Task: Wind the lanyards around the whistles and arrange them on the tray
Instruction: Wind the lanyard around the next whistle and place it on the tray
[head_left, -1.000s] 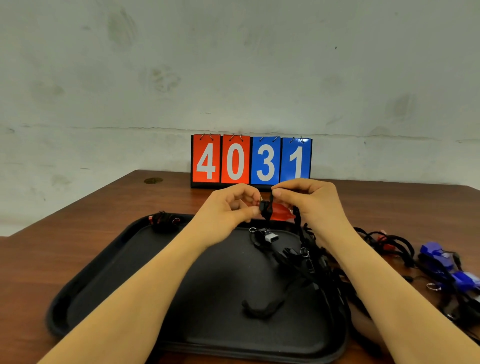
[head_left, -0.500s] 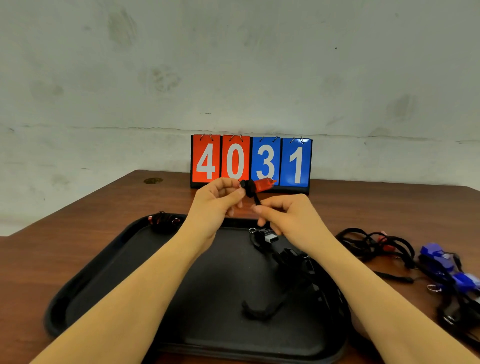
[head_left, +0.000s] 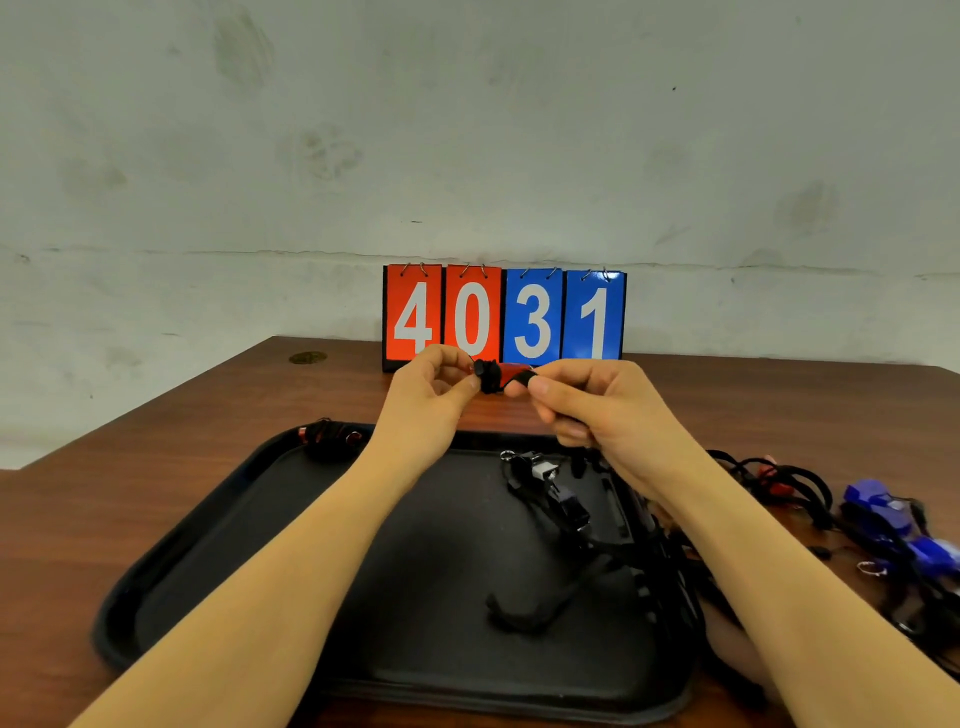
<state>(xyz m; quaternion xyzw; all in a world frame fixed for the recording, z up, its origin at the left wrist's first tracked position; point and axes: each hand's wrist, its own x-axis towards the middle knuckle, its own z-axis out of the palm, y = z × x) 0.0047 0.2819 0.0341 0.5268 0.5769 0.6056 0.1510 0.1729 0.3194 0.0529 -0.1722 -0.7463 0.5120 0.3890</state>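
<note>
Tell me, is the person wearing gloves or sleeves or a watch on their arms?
No. Both the left hand and the right hand are bare, with no gloves, rings or watch showing. Both forearms are uncovered too, and no sleeve shows down to the bottom edge of the picture.

Ahead of me the brown wooden tabletop (head_left: 156, 519) runs back to a pale, stained wall (head_left: 467, 130). A flip scoreboard (head_left: 504, 317) stands at its far edge against the wall, two red cards reading 4 and 0, two blue reading 3 and 1. A small round metal disc (head_left: 307, 357) sits in the wood to its left.
</note>
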